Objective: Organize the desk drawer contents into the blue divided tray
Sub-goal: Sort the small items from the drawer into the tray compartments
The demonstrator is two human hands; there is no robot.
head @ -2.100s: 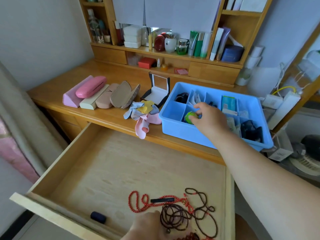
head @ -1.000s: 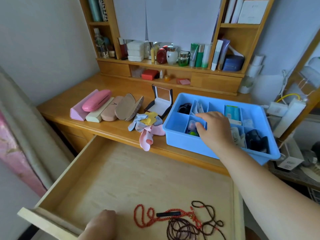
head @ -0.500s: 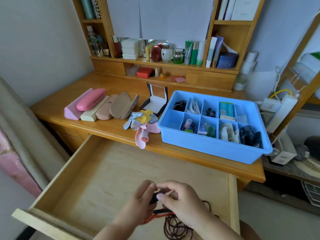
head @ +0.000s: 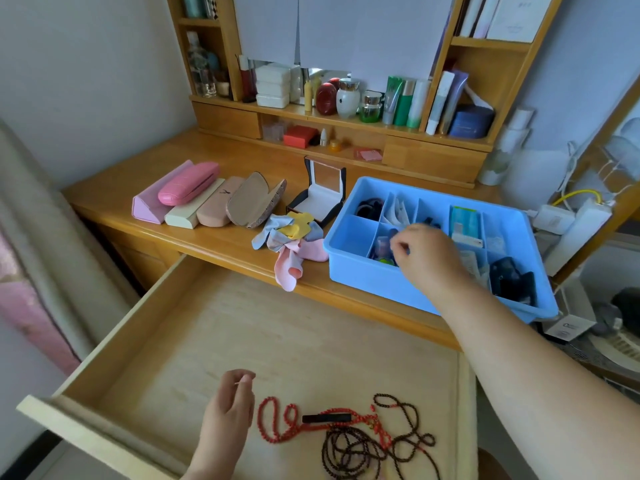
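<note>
- Reaching over the blue tray (head: 349,271), right hand (head: 427,259) hangs above a near-side middle compartment, fingers curled, thumb and fingertips bunched; cannot tell if anything is pinched between them.
- Just under those fingertips: small bits in that compartment, something dark blue, pinkish and green, too small to name.
- Tray sits on the desk (head: 114,199), far side of the open drawer (head: 194,344); other compartments beyond and right of the right hand hold dark items and packets.
- Left hand (head: 228,407) low in the drawer, fingers loosely curled, holding nothing, thumb and forefinger close together.
- Right beside the left hand: red bead string (head: 277,424), a black bar (head: 327,418) lying across it, then tangled dark bead strings (head: 363,448) farther right, all on the drawer floor.
- Left of the right hand, on the desk: heap of small cloths (head: 289,237) touching the tray's left wall, pink one drooping over the desk edge.
- Beyond the cloths: open jewellery box (head: 320,199), then a row of glasses cases (head: 204,199) side by side, one open.
</note>
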